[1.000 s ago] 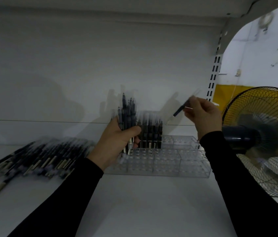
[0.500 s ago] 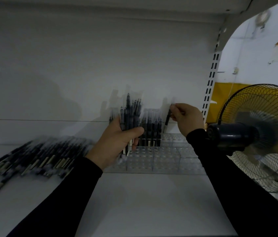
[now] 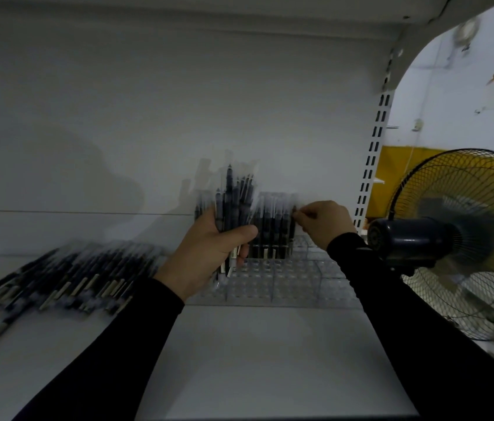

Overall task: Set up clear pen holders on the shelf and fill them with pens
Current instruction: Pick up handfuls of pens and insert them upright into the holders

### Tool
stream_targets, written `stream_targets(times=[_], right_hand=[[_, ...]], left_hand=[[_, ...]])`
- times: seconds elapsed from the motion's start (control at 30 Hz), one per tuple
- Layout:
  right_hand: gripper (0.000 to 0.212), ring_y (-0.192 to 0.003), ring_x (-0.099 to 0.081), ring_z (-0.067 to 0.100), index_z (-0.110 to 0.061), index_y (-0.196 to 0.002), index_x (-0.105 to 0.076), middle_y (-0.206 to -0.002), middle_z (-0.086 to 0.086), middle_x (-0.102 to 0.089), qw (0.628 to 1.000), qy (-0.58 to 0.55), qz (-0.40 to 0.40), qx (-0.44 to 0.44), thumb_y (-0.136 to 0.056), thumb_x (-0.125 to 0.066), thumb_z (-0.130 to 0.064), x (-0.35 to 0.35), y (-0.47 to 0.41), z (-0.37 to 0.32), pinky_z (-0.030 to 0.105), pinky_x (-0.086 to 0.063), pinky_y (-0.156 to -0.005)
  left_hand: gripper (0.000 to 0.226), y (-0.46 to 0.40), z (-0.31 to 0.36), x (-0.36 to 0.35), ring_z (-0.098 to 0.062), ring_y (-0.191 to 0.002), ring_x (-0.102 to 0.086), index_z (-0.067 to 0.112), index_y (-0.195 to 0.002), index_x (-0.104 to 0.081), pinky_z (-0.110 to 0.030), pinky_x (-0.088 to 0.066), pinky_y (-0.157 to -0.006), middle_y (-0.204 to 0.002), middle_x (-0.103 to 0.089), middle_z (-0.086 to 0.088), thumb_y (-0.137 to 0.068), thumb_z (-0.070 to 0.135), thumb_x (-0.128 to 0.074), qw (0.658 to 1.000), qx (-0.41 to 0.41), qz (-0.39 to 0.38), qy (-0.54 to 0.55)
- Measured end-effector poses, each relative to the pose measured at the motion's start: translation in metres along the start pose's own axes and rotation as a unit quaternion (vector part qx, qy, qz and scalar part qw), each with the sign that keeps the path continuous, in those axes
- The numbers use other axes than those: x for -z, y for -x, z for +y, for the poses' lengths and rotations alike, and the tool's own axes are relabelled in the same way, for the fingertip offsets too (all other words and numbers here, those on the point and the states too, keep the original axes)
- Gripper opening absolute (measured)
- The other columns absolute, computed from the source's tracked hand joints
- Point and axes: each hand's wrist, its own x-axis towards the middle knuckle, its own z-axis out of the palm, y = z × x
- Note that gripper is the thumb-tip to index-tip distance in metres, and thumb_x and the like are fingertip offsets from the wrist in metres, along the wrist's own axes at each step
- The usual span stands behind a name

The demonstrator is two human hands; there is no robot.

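Pen going upright into the back row of the clear holder

The pen [image 3: 293, 221], pinched near its top by the right hand [image 3: 321, 223], stands vertical over the clear pen holder [image 3: 285, 281] on the shelf [image 3: 255, 360], beside the pens already standing [image 3: 270, 229]. It could miss its slot or knock those neighbours. The left hand [image 3: 209, 250] grips an upright bundle of pens [image 3: 233, 202], which might slip; loose pens [image 3: 57, 281] lie left.

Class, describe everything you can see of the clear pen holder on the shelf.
The clear pen holder is a low, see-through plastic tray of small cells, lying flat on the white shelf near the back wall. Most front cells look empty; dark pens stand upright at its back. The right hand pinches one there.
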Motion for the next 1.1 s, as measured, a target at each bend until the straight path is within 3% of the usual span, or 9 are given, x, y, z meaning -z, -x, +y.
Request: stream_targets(times=[0.1, 0.2, 0.43, 0.63, 0.73, 0.83, 0.93, 1.03, 1.1], right_hand=[[0.034, -0.079, -0.064, 0.026, -0.006, -0.088, -0.073, -0.083, 0.01, -0.072, 0.997, -0.019, 0.07, 0.009, -0.096, -0.054, -0.033, 0.003, 0.007, -0.001, 0.033, -0.051, -0.076], [0.034, -0.076, -0.068, 0.019, -0.012, -0.085, -0.073, -0.08, 0.002, -0.073, 0.983, -0.151, 0.1, 0.025, -0.095, -0.055, -0.038, 0.009, 0.016, -0.014, 0.034, -0.054, -0.077], [0.036, -0.074, -0.068, 0.013, -0.004, -0.088, -0.073, -0.083, 0.007, -0.073, 0.919, -0.379, -0.112, 0.013, -0.093, -0.057, -0.036, 0.008, 0.039, -0.047, 0.026, -0.057, -0.069], [0.017, -0.075, -0.066, 0.016, -0.01, -0.077, -0.07, -0.074, 0.002, -0.07, 0.871, -0.454, -0.186, 0.022, -0.091, -0.063, -0.018, 0.0, 0.042, -0.047, 0.039, -0.056, -0.088], [0.015, -0.076, -0.065, 0.02, -0.008, -0.077, -0.07, -0.075, 0.007, -0.07, 0.856, -0.492, -0.157, -0.009, -0.09, -0.064, -0.013, 0.0, 0.044, -0.051, 0.042, -0.055, -0.09], [0.016, -0.075, -0.067, 0.018, -0.009, -0.078, -0.07, -0.074, 0.006, -0.071, 0.872, -0.481, -0.093, 0.005, -0.091, -0.062, -0.012, 0.001, 0.044, -0.054, 0.034, -0.056, -0.08], [0.017, -0.073, -0.065, 0.019, -0.011, -0.079, -0.071, -0.075, 0.008, -0.071, 0.87, -0.493, -0.011, 0.003, -0.092, -0.06, -0.013, 0.008, 0.037, -0.052, 0.029, -0.056, -0.074], [0.016, -0.079, -0.07, 0.017, -0.011, -0.082, -0.068, -0.078, 0.004, -0.074, 0.828, -0.557, 0.046, -0.054, -0.094, -0.057, -0.013, 0.026, 0.024, -0.038, 0.025, -0.056, -0.072], [0.015, -0.078, -0.07, 0.017, -0.012, -0.083, -0.067, -0.077, 0.001, -0.073, 0.83, -0.545, 0.094, -0.067, -0.094, -0.056, -0.013, 0.034, 0.015, -0.025, 0.025, -0.054, -0.069]], left_hand=[[0.009, 0.002, 0.002, -0.002, -0.017, -0.052, -0.056, 0.002, -0.095, -0.059, -0.025, -0.046, -0.047, -0.059, -0.06, -0.005, -0.09, 0.005, -0.065, 1.0, 0.008, 0.0, 0.002], [0.007, 0.004, 0.003, -0.004, -0.015, -0.053, -0.059, 0.002, -0.095, -0.061, -0.025, -0.049, -0.05, -0.062, -0.064, -0.006, -0.089, 0.003, -0.066, 1.0, 0.021, 0.002, 0.013], [0.017, 0.007, 0.008, -0.012, -0.02, -0.07, -0.069, 0.006, -0.103, -0.067, -0.028, -0.057, -0.061, -0.08, -0.074, -0.005, -0.089, -0.002, -0.062, 0.999, 0.019, -0.006, 0.05], [0.021, 0.008, 0.008, -0.014, -0.03, -0.087, -0.073, 0.006, -0.107, -0.069, -0.036, -0.061, -0.074, -0.095, -0.075, -0.016, -0.092, -0.002, -0.057, 0.996, 0.039, 0.002, 0.08], [0.021, 0.007, 0.007, -0.015, -0.029, -0.088, -0.073, 0.008, -0.102, -0.07, -0.038, -0.061, -0.078, -0.094, -0.075, -0.016, -0.093, -0.004, -0.055, 0.995, 0.038, 0.014, 0.096], [0.023, 0.006, 0.008, -0.015, -0.03, -0.089, -0.072, 0.009, -0.098, -0.07, -0.04, -0.058, -0.084, -0.093, -0.074, -0.015, -0.092, -0.006, -0.054, 0.995, 0.022, 0.032, 0.095], [0.011, 0.003, 0.006, -0.01, -0.035, -0.086, -0.069, -0.003, -0.098, -0.067, -0.043, -0.057, -0.085, -0.091, -0.071, -0.023, -0.089, -0.005, -0.061, 0.992, 0.015, 0.086, 0.087], [0.005, 0.002, 0.004, -0.004, -0.028, -0.073, -0.07, -0.005, -0.092, -0.065, -0.041, -0.062, -0.073, -0.081, -0.07, -0.016, -0.09, -0.003, -0.061, 0.987, 0.032, 0.112, 0.112], [0.008, 0.002, 0.004, -0.002, -0.02, -0.061, -0.067, -0.002, -0.087, -0.067, -0.034, -0.061, -0.063, -0.076, -0.069, -0.013, -0.091, 0.0, -0.06, 0.989, 0.038, 0.113, 0.086]])
